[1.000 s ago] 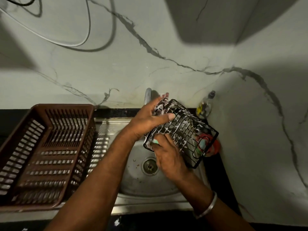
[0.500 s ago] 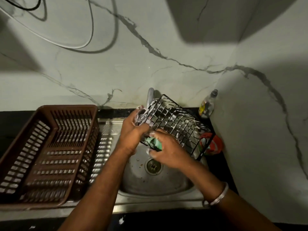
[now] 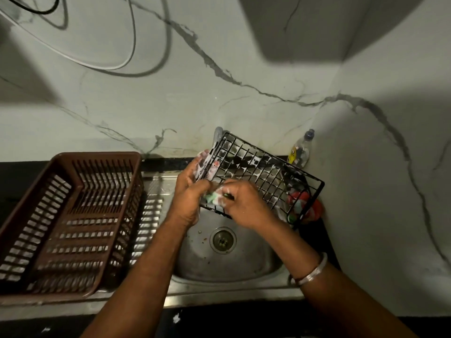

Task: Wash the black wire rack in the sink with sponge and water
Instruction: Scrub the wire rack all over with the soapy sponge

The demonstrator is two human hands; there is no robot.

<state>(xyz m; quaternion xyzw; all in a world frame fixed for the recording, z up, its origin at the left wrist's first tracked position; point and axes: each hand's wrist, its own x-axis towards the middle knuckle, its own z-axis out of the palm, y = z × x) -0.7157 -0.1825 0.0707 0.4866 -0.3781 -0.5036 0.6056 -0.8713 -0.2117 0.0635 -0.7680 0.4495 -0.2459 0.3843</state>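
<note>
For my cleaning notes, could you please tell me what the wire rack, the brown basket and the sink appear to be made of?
The wire rack: probably coated metal, thin rigid black rods, matte under suds. The brown basket: likely moulded plastic, uniform colour, slotted walls, slight sheen. The sink: apparently stainless steel, grey, dully reflective surface.

a brown slatted plastic basket (image 3: 97, 155) stands at the left, its back rim near the black worktop (image 3: 24, 172) strip. a small clear bottle (image 3: 300, 152) stands upright in the right corner against the veined marble wall (image 3: 244, 113), with a red object (image 3: 316, 208) nearer. a white cable (image 3: 109, 68) loops across the wall.
</note>
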